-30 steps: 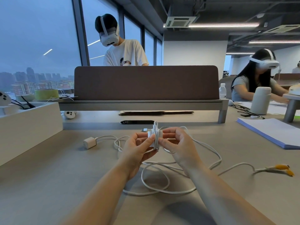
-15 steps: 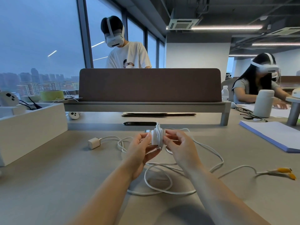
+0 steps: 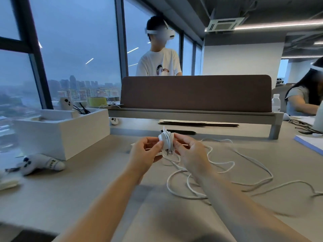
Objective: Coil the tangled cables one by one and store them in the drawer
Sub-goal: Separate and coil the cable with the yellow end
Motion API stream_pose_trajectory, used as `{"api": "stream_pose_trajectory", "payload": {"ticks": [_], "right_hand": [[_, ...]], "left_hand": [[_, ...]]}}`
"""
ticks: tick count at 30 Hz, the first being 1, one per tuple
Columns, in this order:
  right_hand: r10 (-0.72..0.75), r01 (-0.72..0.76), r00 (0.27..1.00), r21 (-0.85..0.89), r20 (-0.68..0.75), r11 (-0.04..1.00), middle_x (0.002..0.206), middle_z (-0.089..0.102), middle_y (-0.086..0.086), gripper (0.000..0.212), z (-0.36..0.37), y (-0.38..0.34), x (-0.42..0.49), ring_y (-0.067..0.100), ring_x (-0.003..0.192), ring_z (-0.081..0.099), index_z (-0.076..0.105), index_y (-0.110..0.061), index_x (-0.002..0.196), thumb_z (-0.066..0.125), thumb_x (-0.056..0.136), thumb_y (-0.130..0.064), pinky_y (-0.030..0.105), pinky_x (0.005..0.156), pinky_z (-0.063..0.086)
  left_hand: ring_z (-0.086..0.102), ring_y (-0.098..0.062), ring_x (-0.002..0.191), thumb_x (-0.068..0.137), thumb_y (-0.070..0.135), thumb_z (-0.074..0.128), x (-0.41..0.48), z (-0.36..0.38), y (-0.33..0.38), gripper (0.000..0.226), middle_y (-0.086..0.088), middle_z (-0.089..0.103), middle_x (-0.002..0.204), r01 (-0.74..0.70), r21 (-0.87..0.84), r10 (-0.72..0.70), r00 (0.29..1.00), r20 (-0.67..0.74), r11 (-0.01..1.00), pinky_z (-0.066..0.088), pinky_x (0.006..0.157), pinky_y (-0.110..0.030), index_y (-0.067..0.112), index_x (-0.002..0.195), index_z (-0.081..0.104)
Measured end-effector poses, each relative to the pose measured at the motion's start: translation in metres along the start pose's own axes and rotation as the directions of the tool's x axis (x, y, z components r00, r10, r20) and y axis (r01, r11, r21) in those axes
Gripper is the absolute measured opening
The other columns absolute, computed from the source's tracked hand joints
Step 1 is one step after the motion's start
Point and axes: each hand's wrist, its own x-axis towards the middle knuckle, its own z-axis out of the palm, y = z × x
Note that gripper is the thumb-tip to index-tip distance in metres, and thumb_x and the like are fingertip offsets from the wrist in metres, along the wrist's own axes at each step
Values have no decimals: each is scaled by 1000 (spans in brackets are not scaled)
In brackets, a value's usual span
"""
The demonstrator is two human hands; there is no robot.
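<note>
Between both hands, raised above the grey desk (image 3: pixel 73 193), is a small white coiled cable bundle (image 3: pixel 167 141). My left hand (image 3: pixel 146 154) pinches its left side with thumb and fingertips. My right hand (image 3: pixel 189 153) pinches its right side. Under and to the right of my hands a tangle of loose white cables (image 3: pixel 218 173) lies on the desk, trailing off toward the right edge. A white open box (image 3: pixel 82 131) stands at the left on the desk; whether it is the drawer I cannot tell.
A white game controller (image 3: pixel 42 164) lies at the left front of the box, another controller (image 3: pixel 114 121) behind it. A brown divider (image 3: pixel 195 93) on a grey shelf crosses the back. A blue-edged pad (image 3: pixel 309 143) lies far right. Two people with headsets sit beyond.
The camera has swung left, so the box and a controller on the desk now show more fully. Both hands still hold the coiled bundle, shifted slightly right in view.
</note>
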Motion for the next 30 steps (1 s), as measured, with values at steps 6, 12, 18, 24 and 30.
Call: {"api": "stream_pose_trajectory", "payload": {"ticks": [6, 12, 18, 24, 30], "right_hand": [[-25, 20, 983, 29, 179, 999, 95, 71, -8, 19, 101, -29, -12, 8, 90, 64, 69, -22, 108, 64, 90, -26, 27, 85, 53], [-27, -28, 923, 136, 385, 990, 89, 70, -2, 15, 210, -54, -41, 9, 83, 64, 69, -15, 99, 70, 85, -20, 16, 74, 51], [-33, -66, 779, 134, 627, 989, 90, 68, -4, 16, 310, -70, -89, 5, 83, 63, 69, -11, 103, 65, 89, -17, 15, 77, 51], [6, -85, 608, 57, 794, 995, 92, 68, -2, 16, 382, -58, -134, 12, 87, 62, 69, -14, 104, 63, 91, -20, 26, 81, 50], [184, -73, 385, -168, 904, 983, 91, 69, 0, 17, 427, -27, -157, 14, 83, 61, 71, -19, 94, 54, 94, -16, 34, 85, 51]], "left_hand": [[67, -19, 94, 89, 19, 64, -37, -109, 25, 7, -8, 69, 99, -1, 142, 32, 977, -213, 990, 56, 77, -29, 18, 96, 64], [68, -18, 90, 88, 19, 65, -95, -214, 43, 11, -8, 69, 99, 91, 245, 30, 894, -448, 965, 56, 75, -26, 17, 98, 63], [68, -18, 92, 88, 22, 65, -168, -301, 42, 23, -7, 69, 100, 248, 285, -10, 770, -638, 926, 57, 85, -35, 12, 109, 63], [67, -20, 85, 87, 18, 67, -220, -359, 19, 14, -11, 69, 95, 418, 154, -170, 641, -749, 895, 56, 68, -27, 11, 99, 65], [66, -21, 85, 88, 14, 65, -245, -392, -24, 6, -10, 68, 93, 570, 52, -332, 548, -768, 820, 58, 77, -32, 11, 93, 66]]}}
